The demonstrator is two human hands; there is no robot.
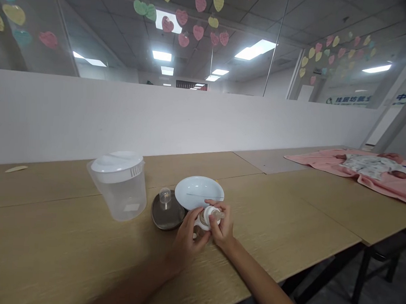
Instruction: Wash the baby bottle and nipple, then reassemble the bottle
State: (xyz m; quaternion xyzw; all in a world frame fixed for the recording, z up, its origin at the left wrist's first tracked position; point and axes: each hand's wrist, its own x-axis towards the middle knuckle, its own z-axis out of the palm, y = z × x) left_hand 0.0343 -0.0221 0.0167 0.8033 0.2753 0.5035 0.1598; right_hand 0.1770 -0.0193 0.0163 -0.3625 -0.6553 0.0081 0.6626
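Observation:
Between my two hands is a baby bottle (199, 222) with a white collar and a clear teat that points right. My left hand (189, 236) wraps round the bottle's body. The fingers and thumb of my right hand (223, 227) close on the collar below the teat. Just behind the hands sits a white oval bowl (197, 188) with a thin line-like thing across it, too fine to name. Left of it, a dark tray (162, 219) bears a small clear cap (165, 196).
A clear plastic pitcher (125, 198) with a white lid stands at the left. Far right, a baby-like figure (367, 165) in patterned clothes lies on a pink towel (325, 159). A low white wall (177, 123) with glass above borders the table (274, 214). A dark stool (381, 256) stands beyond its edge.

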